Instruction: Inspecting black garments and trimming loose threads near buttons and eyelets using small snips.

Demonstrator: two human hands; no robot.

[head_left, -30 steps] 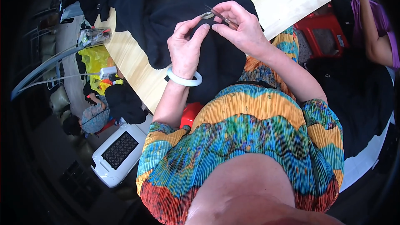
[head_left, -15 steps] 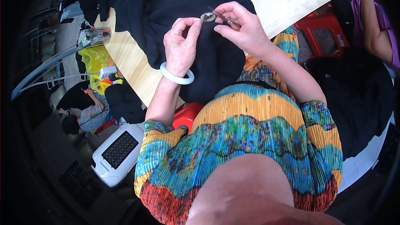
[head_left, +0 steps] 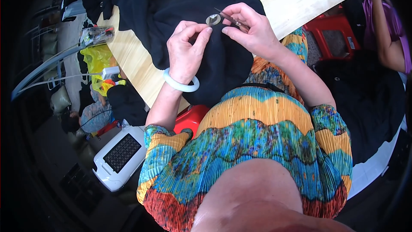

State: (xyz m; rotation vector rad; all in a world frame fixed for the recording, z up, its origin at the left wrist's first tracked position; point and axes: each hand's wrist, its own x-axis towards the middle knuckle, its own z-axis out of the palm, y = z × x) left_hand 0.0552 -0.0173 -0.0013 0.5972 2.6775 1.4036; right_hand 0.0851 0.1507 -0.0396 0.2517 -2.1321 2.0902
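My left hand (head_left: 186,47), with a pale bangle (head_left: 181,80) on its wrist, is closed in a pinch of thumb and index finger. Right at those fingertips is a small pale round ring (head_left: 213,19) with a dark centre. A slim pair of dark thread snips (head_left: 235,20) lies in my right hand (head_left: 255,32), the fingers closed around it. Its pointed tip is directed up and left, just over the ring. Beneath both hands a black cloth garment (head_left: 184,8) spreads across the table and hangs over my lap.
The light wood table (head_left: 296,0) runs behind the cloth. A red stool (head_left: 328,34) and a heap of black fabric (head_left: 360,99) are on the right, near another person's arm (head_left: 386,34). On the left are a yellow bag (head_left: 96,66), a white box-shaped appliance (head_left: 120,157) and another person (head_left: 94,116).
My left hand has shifted slightly down and right, its fingertips lower against the ring. My right hand with the snips has barely moved. The person at left has shifted.
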